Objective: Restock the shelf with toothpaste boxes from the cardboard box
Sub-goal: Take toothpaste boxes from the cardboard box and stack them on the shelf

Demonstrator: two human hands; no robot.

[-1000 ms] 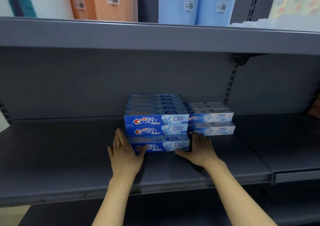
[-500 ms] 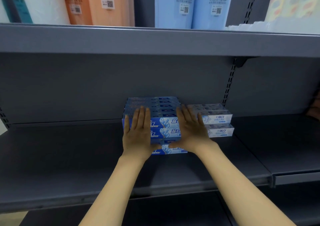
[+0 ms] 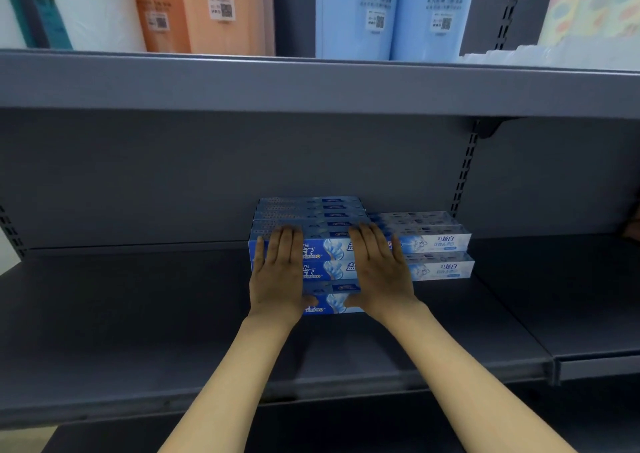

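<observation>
From the head camera we see our left hand [image 3: 282, 276] and right hand [image 3: 379, 272] flat and open, fingers spread, pressing the front of the blue toothpaste boxes [image 3: 332, 250]. They sit in a stack on the grey shelf [image 3: 138, 314]. Lots of bare shelf lies to the left and in front. The white toothpaste boxes [image 3: 440, 255] touch the stack's right side. The upper shelf [image 3: 311, 85] hangs above, holding tall packs [image 3: 360, 12].

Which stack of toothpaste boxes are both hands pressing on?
The taller dark blue stack, under the left hand and right hand; the paler, lower stack beside it is untouched.
</observation>
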